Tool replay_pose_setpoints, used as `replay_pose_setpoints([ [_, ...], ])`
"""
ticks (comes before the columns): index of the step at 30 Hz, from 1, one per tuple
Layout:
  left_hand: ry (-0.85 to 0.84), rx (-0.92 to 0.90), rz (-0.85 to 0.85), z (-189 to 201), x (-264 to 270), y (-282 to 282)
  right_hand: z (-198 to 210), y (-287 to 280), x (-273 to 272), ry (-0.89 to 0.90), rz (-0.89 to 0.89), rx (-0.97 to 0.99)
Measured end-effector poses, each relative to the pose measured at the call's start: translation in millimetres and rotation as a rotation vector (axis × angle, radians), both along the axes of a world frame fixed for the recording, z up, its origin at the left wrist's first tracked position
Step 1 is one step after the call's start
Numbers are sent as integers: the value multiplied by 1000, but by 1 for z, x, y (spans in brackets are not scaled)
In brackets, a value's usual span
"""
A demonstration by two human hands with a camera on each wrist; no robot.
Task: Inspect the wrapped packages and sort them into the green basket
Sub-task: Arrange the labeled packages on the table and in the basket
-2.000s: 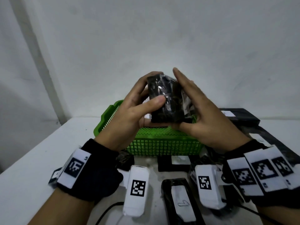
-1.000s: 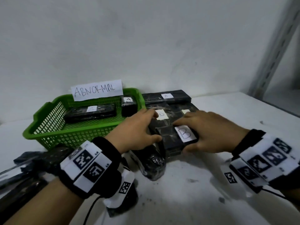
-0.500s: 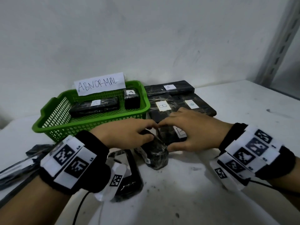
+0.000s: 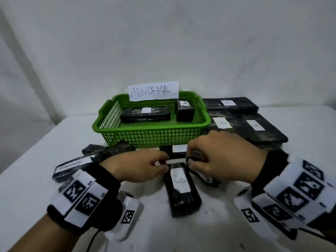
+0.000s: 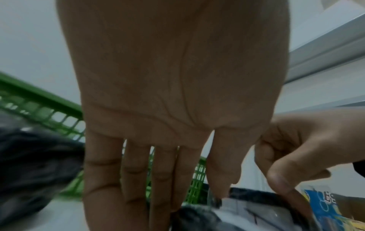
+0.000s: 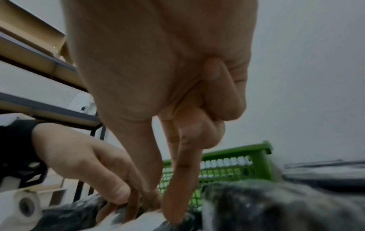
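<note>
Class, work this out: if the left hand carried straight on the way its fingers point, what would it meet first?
The black plastic-wrapped package with a white label: the left hand points at its far end, seemingly touching. The right hand lies just beyond, depth unclear.

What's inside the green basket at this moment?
The green basket holds two black wrapped packages: a long package lying flat on the left and a shorter package labelled A on the right. Its front wall hides the nearest floor strip.
</note>
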State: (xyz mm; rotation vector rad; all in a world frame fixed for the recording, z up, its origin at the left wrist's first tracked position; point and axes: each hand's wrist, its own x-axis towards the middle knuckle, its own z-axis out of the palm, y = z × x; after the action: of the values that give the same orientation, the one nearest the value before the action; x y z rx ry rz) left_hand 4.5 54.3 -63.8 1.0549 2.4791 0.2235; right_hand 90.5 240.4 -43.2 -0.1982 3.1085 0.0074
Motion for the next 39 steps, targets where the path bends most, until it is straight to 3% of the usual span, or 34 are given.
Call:
replay_pose_setpoints([
  [5, -84, 30, 49, -13, 2, -25, -19, -33, -8, -168, 33, 77],
  [11, 22, 78, 143, -11, -7, -52, -3, -47, -25, -139, -23, 45],
  [15, 91, 152, 194, -9, -11, -63, -9, -54, -63, -101, -19, 160],
  [19, 67, 133, 173, -14, -12, -61, -25, -60, -100, -304, 16, 299],
  [22, 50, 96, 156, -15, -13, -58, -31, -62, -107, -314, 56, 349],
  [27, 73, 145, 193, -9, -10, -67, -32, -58, -106, -283, 75, 267],
  [31, 147, 211, 344, 2, -10, -92, -20, -66, -103, -237, 129, 145],
  [36, 198, -54, 479, 1, -1, -127, -10, -107, -101, -172, 270, -28],
  [39, 195, -86, 527, -5, 4, -142, -14, -132, -99, -232, 398, -64],
])
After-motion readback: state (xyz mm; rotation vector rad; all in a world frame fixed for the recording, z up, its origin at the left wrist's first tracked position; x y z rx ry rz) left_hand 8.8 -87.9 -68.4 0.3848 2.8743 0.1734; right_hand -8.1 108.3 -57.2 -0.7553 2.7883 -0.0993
